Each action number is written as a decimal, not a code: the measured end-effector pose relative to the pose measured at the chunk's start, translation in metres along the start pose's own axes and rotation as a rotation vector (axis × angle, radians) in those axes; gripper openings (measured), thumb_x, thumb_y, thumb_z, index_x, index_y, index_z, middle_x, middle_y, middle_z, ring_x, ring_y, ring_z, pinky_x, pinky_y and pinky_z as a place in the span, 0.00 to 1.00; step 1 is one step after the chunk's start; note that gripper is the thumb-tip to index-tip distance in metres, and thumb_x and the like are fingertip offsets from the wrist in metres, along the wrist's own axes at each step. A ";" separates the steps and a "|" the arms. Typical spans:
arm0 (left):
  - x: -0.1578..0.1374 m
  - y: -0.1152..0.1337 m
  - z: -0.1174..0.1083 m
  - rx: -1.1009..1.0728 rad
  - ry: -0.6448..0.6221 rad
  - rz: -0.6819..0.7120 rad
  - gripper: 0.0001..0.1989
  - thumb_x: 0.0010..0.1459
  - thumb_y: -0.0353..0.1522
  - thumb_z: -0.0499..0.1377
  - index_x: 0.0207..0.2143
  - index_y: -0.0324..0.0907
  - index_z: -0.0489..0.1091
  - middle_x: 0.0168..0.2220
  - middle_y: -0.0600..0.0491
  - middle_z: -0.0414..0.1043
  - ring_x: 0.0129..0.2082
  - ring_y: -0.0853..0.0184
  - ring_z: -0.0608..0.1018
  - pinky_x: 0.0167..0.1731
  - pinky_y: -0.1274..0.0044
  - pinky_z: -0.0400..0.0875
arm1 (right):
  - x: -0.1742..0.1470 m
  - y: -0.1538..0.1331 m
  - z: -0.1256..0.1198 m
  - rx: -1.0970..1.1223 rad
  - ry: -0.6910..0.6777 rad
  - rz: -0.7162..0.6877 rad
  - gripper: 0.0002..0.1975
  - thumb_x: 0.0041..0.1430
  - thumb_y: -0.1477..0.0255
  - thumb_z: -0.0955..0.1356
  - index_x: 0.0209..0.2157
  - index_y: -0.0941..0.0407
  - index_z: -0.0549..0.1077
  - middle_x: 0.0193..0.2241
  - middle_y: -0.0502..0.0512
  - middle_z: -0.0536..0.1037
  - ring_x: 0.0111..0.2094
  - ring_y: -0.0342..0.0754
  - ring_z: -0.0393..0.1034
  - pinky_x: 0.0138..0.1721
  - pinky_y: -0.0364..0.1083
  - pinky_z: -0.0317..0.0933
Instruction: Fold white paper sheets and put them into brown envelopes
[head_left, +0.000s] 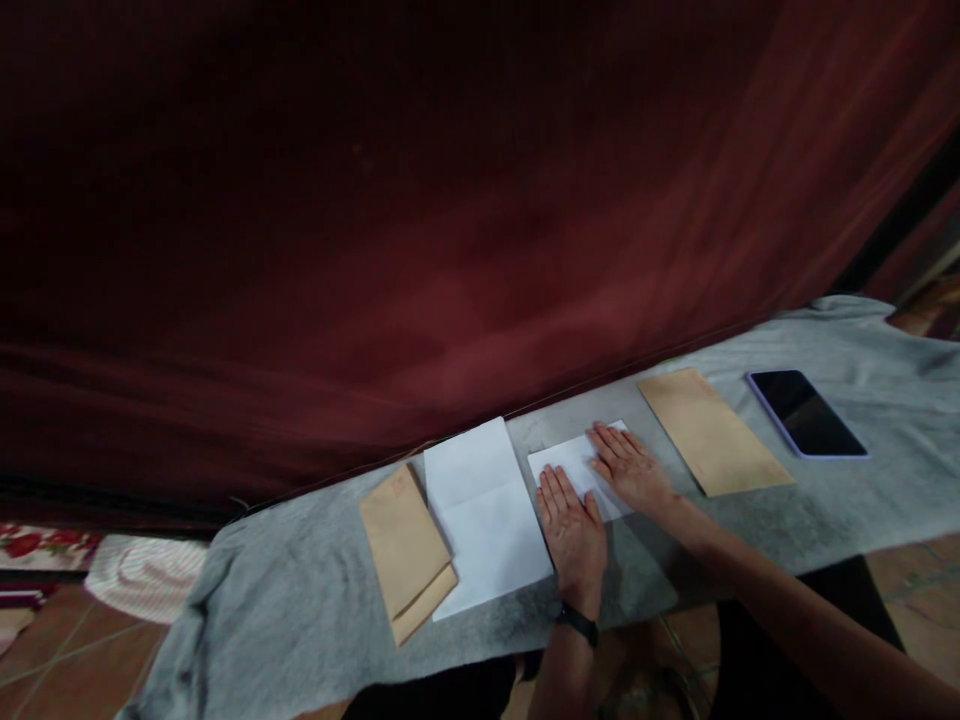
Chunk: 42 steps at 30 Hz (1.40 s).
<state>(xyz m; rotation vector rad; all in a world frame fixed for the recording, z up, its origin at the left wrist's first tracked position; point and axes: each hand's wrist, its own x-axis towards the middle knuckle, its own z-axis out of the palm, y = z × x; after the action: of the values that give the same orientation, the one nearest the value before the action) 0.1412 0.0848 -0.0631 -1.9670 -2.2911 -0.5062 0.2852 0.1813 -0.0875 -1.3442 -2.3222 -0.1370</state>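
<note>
A folded white sheet of paper [570,458] lies flat on the grey cloth, with both of my hands resting on it. My left hand [574,535], with a dark band at its wrist, presses on the left part, fingers stretched out. Across the right part lies my right hand [634,472], also flat with its fingers extended. Just left of my left hand is a larger white sheet [487,510] with a crease across its middle. Beyond my right hand sits a brown envelope [712,430].
Brown envelopes [405,545] overlap the large sheet's left side. A phone in a purple case [808,415] lies at the right. Grey cloth [300,590] covers the narrow table. A dark red curtain [450,250] hangs behind it. Striped fabric [146,577] is at lower left.
</note>
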 end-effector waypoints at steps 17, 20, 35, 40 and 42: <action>0.054 0.028 0.018 -0.009 -0.050 0.049 0.32 0.71 0.40 0.49 0.68 0.27 0.56 0.70 0.33 0.55 0.71 0.52 0.57 0.69 0.59 0.56 | -0.009 0.020 -0.003 -0.042 0.013 0.032 0.30 0.72 0.66 0.59 0.70 0.63 0.55 0.69 0.67 0.60 0.68 0.60 0.58 0.67 0.60 0.51; 0.045 0.012 0.016 0.014 -0.006 0.003 0.32 0.72 0.39 0.49 0.68 0.25 0.55 0.70 0.31 0.54 0.71 0.51 0.57 0.69 0.58 0.56 | -0.008 0.019 -0.004 -0.038 0.008 0.046 0.31 0.72 0.64 0.58 0.71 0.63 0.55 0.69 0.68 0.60 0.68 0.60 0.58 0.67 0.60 0.51; -0.020 0.007 -0.004 0.006 0.029 -0.043 0.33 0.70 0.39 0.53 0.71 0.31 0.52 0.70 0.33 0.54 0.72 0.49 0.56 0.67 0.53 0.58 | 0.019 0.031 -0.018 0.055 -0.130 0.083 0.25 0.72 0.65 0.57 0.62 0.60 0.69 0.61 0.65 0.72 0.60 0.58 0.65 0.63 0.56 0.54; -0.020 0.006 -0.005 -0.022 0.050 -0.035 0.33 0.70 0.38 0.52 0.71 0.33 0.51 0.70 0.33 0.53 0.72 0.48 0.56 0.66 0.51 0.58 | 0.066 0.043 -0.032 0.085 -0.339 0.084 0.18 0.69 0.66 0.62 0.51 0.59 0.77 0.50 0.67 0.78 0.53 0.60 0.70 0.59 0.57 0.59; -0.020 0.006 -0.005 -0.034 0.058 -0.029 0.32 0.70 0.38 0.52 0.71 0.33 0.51 0.70 0.32 0.54 0.72 0.48 0.56 0.66 0.50 0.58 | 0.081 0.047 -0.032 0.117 -0.394 0.090 0.15 0.64 0.68 0.66 0.47 0.58 0.79 0.47 0.66 0.80 0.51 0.59 0.72 0.56 0.55 0.62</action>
<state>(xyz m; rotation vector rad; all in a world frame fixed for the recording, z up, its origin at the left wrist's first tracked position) 0.1494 0.0651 -0.0624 -1.9101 -2.2937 -0.6001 0.3016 0.2607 -0.0309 -1.5221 -2.5289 0.3151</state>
